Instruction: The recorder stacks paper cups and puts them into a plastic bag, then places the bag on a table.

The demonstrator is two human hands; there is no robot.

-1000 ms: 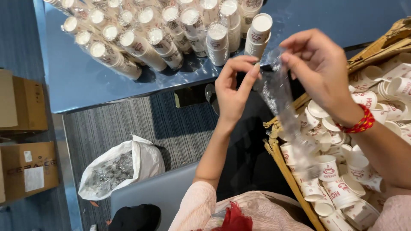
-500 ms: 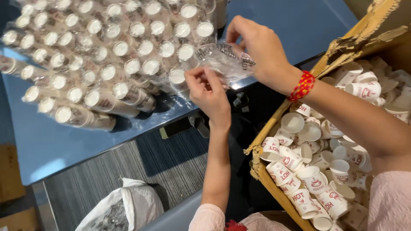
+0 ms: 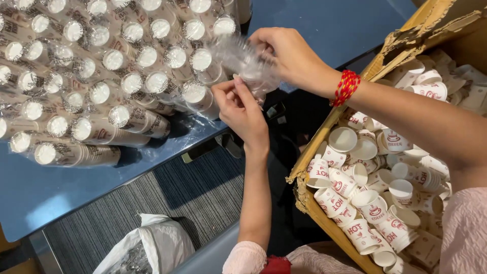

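The table [image 3: 314, 25] is blue. The wrapped cup stacks [image 3: 101, 76] show white bases under clear, glossy plastic. The loose cups [image 3: 375, 203] are white with red print. The box [image 3: 324, 218] is brown cardboard. The bracelet [image 3: 346, 87] is red. The sleeve [image 3: 464, 228] is pale pink. The carpet [image 3: 177, 198] is grey with fine stripes. The bag [image 3: 152, 248] is white.

Left hand [image 3: 242, 107]: raised, fingers pinched together.
Right hand [image 3: 285, 55]: fingers curled shut in a pinch, wrist bent down.
Forearms: both extended forward.
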